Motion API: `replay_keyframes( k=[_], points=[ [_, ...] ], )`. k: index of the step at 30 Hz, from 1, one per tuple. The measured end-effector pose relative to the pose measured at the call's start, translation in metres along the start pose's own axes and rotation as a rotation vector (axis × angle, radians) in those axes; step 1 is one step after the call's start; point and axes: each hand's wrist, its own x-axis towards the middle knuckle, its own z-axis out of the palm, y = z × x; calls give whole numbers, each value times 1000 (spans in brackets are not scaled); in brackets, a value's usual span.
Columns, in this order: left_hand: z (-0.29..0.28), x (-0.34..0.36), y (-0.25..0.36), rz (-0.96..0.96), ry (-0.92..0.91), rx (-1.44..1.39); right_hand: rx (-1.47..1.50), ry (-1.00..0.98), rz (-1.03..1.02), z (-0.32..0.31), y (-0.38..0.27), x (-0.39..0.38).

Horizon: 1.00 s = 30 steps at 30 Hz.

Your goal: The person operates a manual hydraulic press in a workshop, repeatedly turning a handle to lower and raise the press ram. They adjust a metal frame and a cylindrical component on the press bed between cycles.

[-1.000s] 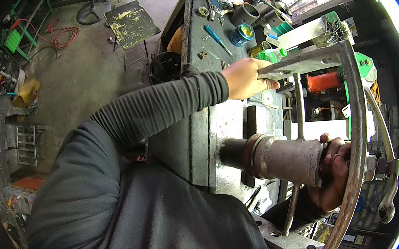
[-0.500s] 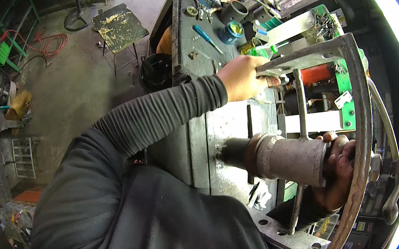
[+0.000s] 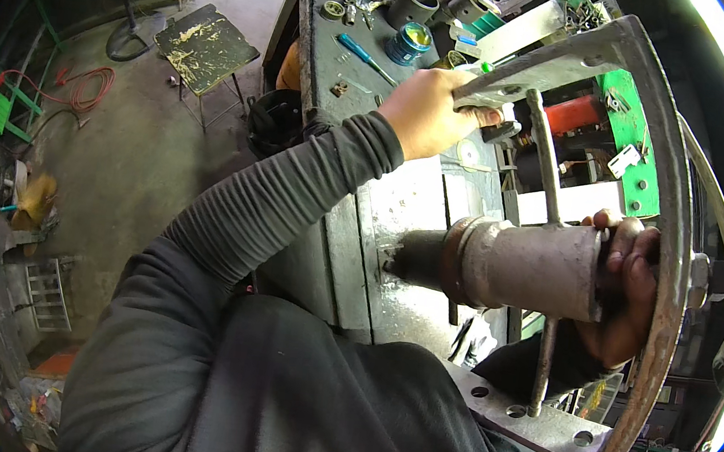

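Dark top (image 3: 298,397) with creased sleeves (image 3: 287,182)

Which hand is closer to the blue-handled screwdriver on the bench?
Left. The left hand grips the metal frame, just right of the screwdriver and slightly lower in view; the right hand is much farther right and lower, by the grey metal cylinder.

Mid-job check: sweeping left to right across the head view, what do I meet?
Red coiled hose, splattered stool, blue screwdriver, grey metal cylinder, hex nut.
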Motion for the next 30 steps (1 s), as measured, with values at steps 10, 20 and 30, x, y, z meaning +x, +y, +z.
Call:
replay_keyframes(
  k=[10,20,30],
  points=[
    [-3,-4,-5,20,22,46,0,-83,-8,-11,10,-1],
    [-3,-4,-4,-13,27,63,3,49,53,6,2,0],
    [-5,-7,-3,-44,-68,-33,-56,-24,48,16,-9,-5]
  ],
)
